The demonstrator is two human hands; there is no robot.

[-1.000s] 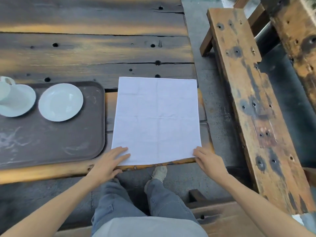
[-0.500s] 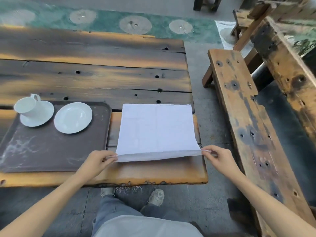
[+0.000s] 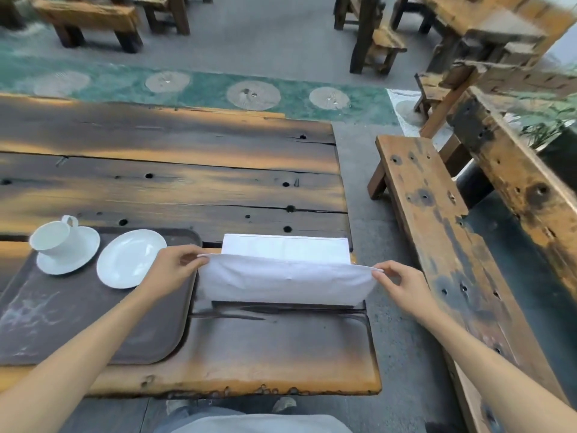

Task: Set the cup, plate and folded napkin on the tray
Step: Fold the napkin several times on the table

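Hands, left (image 3: 175, 267) and right (image 3: 402, 284), each grip pinching corners of soft white napkin (image 3: 287, 278), lifted mid-fold.

From my remote feed, soft, even daylight covers the table (image 3: 175, 189), casting only a faint shadow under the lifted napkin (image 3: 287, 279); wide-angle distortion bends the edges, and the top-right furniture smears with blur.

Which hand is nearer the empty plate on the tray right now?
Left. The left hand pinches the napkin corner right beside the plate, its wrist overlapping the plate's rim in view. The right hand holds the napkin's opposite corner, a full napkin width farther away.
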